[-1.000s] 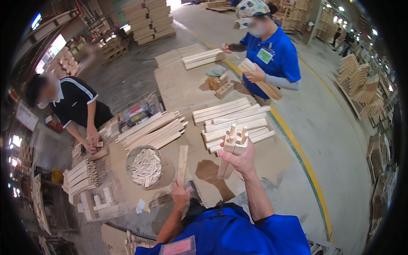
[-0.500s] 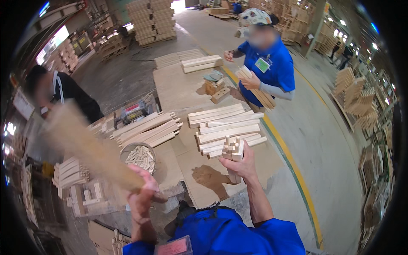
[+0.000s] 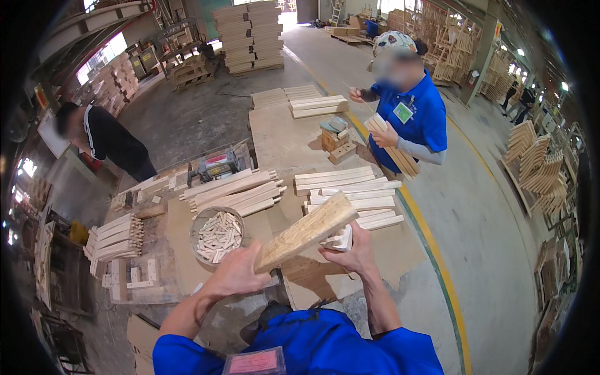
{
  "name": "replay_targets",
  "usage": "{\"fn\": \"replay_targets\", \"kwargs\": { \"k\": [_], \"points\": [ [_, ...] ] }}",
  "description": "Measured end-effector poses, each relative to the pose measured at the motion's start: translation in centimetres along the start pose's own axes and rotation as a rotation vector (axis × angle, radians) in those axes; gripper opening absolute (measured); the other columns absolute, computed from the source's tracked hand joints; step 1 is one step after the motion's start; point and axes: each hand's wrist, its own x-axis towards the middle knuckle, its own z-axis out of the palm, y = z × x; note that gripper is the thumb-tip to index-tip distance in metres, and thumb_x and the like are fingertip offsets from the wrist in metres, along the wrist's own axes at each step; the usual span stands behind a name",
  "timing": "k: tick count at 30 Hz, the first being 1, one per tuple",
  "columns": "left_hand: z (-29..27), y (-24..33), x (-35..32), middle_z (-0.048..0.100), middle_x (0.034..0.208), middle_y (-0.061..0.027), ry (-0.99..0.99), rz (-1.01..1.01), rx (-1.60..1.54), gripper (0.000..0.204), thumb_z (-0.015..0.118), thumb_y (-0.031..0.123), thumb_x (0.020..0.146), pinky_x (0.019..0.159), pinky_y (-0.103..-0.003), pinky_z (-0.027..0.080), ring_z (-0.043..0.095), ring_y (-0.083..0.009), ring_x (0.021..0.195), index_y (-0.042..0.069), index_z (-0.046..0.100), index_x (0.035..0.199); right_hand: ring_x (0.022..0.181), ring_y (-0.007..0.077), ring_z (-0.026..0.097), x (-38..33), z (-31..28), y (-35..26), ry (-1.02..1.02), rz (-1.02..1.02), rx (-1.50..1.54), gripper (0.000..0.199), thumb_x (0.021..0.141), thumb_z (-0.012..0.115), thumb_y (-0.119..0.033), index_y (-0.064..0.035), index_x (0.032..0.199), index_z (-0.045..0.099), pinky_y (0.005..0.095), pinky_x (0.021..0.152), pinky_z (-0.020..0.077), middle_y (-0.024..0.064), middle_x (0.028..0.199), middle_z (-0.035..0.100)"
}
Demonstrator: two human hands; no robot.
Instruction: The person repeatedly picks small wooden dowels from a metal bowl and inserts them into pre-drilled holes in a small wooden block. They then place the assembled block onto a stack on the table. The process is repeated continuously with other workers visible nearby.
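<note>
My left hand (image 3: 240, 272) is closed round the near end of a thick, rough wooden block (image 3: 309, 232). The block slants up to the right, its far end over the top of what my right hand holds. My right hand (image 3: 354, 253) grips pale wooden pieces (image 3: 340, 239) held upright; the block hides much of them. Whether block and pieces touch, I cannot tell. Just beyond lies a stack of pale wooden strips (image 3: 353, 194). A round bucket (image 3: 199, 250) full of short wooden dowels stands left of the block.
More wooden strips (image 3: 234, 190) with narrowed ends lie on the worktable (image 3: 281, 140), beside a power tool (image 3: 217, 164). Across the table a co-worker in blue (image 3: 409, 115) holds wooden strips. Another person in black (image 3: 115, 140) stands at left. Tall stacked wood (image 3: 250, 37) rises behind.
The wooden block in my left hand has swung from the raised left side down and right, over the pieces in my right hand. Dowel ends that showed on top are now covered.
</note>
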Motion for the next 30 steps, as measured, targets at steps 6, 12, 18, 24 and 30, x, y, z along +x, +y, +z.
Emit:
{"fn": "replay_targets", "kwargs": {
  "k": [6, 12, 18, 24, 30],
  "points": [
    [-0.6, 1.8, -1.1, 0.068, 0.082, -0.0217, 0.283, -0.263, -0.382, 0.040, 0.073, 0.020, 0.074, 0.074, -0.045, 0.055, 0.068, -0.0429, 0.077, 0.001, 0.058, 0.106, 0.081, 0.0169, 0.072, 0.6, 0.5, -0.3, -0.046, -0.022, -0.031, 0.057, 0.063, 0.092, -0.023, -0.0013, 0.106, 0.063, 0.0316, 0.076, 0.0574, 0.0091, 0.091, 0.074],
    [2.5, -3.5, -2.3, 0.068, 0.086, -0.0248, 0.038, -0.423, -0.295, 0.048, 0.075, 0.023, 0.074, 0.073, -0.045, 0.053, 0.069, -0.0394, 0.080, -0.002, 0.057, 0.111, 0.082, 0.0140, 0.070, 1.2, 3.1, -0.9, 0.083, 0.037, 0.305, 0.060, 0.063, 0.092, -0.017, 0.0002, 0.112, 0.061, 0.0293, 0.075, 0.0582, 0.0085, 0.093, 0.073],
    [13.7, -9.4, -10.7, 0.068, 0.086, -0.0297, -0.021, -0.609, -0.304, 0.053, 0.076, 0.029, 0.074, 0.078, -0.051, 0.055, 0.068, -0.0482, 0.086, 0.000, 0.054, 0.112, 0.091, 0.0178, 0.068, -0.4, 7.8, 8.1, 0.181, 0.202, 0.090, 0.062, 0.067, 0.086, -0.008, 0.0003, 0.122, 0.058, 0.0337, 0.079, 0.0569, 0.0084, 0.100, 0.069],
    [15.7, -12.0, -18.5, 0.069, 0.090, -0.0292, -0.239, -0.884, -0.146, 0.052, 0.074, 0.039, 0.079, 0.081, -0.055, 0.054, 0.068, -0.0487, 0.089, 0.003, 0.053, 0.110, 0.093, 0.0316, 0.070, 10.9, 13.4, 4.0, -0.281, 0.209, -0.258, 0.071, 0.066, 0.082, -0.022, -0.0034, 0.130, 0.057, 0.0408, 0.082, 0.0555, 0.0177, 0.099, 0.071],
    [15.6, -16.4, -15.5, 0.067, 0.102, -0.0291, -0.176, -0.550, -0.167, 0.047, 0.066, 0.041, 0.086, 0.078, -0.054, 0.056, 0.068, -0.0472, 0.087, 0.004, 0.053, 0.112, 0.099, 0.0365, 0.069, 24.7, 28.8, 5.1, -0.798, -0.226, -0.845, 0.059, 0.068, 0.078, -0.023, -0.0129, 0.124, 0.061, 0.0488, 0.082, 0.0556, 0.0169, 0.104, 0.072]
  ]
}}
